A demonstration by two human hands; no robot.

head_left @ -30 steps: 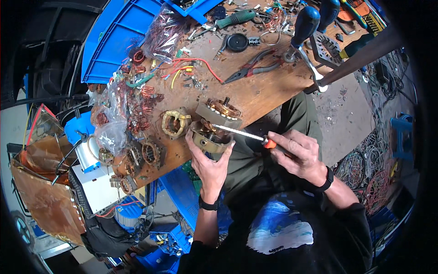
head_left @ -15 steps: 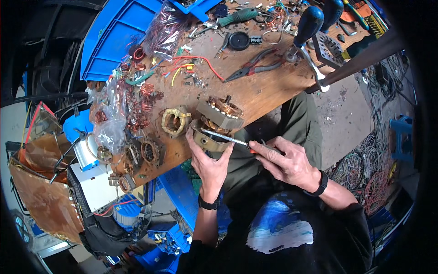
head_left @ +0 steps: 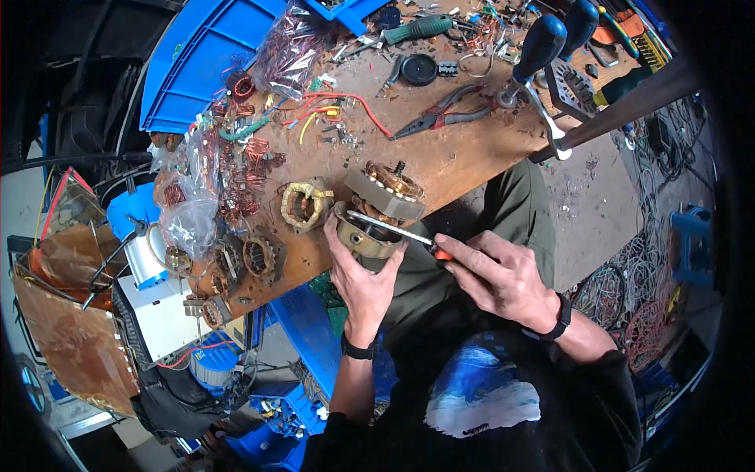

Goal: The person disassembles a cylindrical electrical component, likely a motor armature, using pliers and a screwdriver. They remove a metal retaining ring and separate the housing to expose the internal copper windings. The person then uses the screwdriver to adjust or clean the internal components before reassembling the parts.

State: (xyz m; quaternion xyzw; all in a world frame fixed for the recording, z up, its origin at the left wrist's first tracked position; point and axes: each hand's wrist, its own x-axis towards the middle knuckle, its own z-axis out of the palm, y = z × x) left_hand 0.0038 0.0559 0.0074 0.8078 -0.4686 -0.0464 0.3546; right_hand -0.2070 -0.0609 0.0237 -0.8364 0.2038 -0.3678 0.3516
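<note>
My left hand (head_left: 364, 293) cups a dull brass-coloured motor end cover (head_left: 376, 246) from below, with the thumb on its right side and the fingers on its left. A motor core with copper windings (head_left: 387, 195) sits tilted over the cover's far side, at the bench edge. In my right hand (head_left: 507, 277) is a screwdriver (head_left: 403, 230) with a red-orange handle, mostly hidden by the fingers. Its pale shaft lies across the cover's opening, between cover and core. Whether its tip touches either part I cannot tell.
A yellowed stator ring (head_left: 304, 206) stands left of the cover. Pliers (head_left: 440, 114) and a green-handled screwdriver (head_left: 417, 30) lie farther back. Blue trays (head_left: 206, 59), bagged scrap (head_left: 189, 224) and more stators (head_left: 262, 257) crowd the left. A dark bar (head_left: 629, 102) crosses the right.
The screwdriver shaft now slopes more steeply, its far end shifted away from me across the cover. The copper-wound core has shifted slightly right and tilted more. Both hands keep their hold.
</note>
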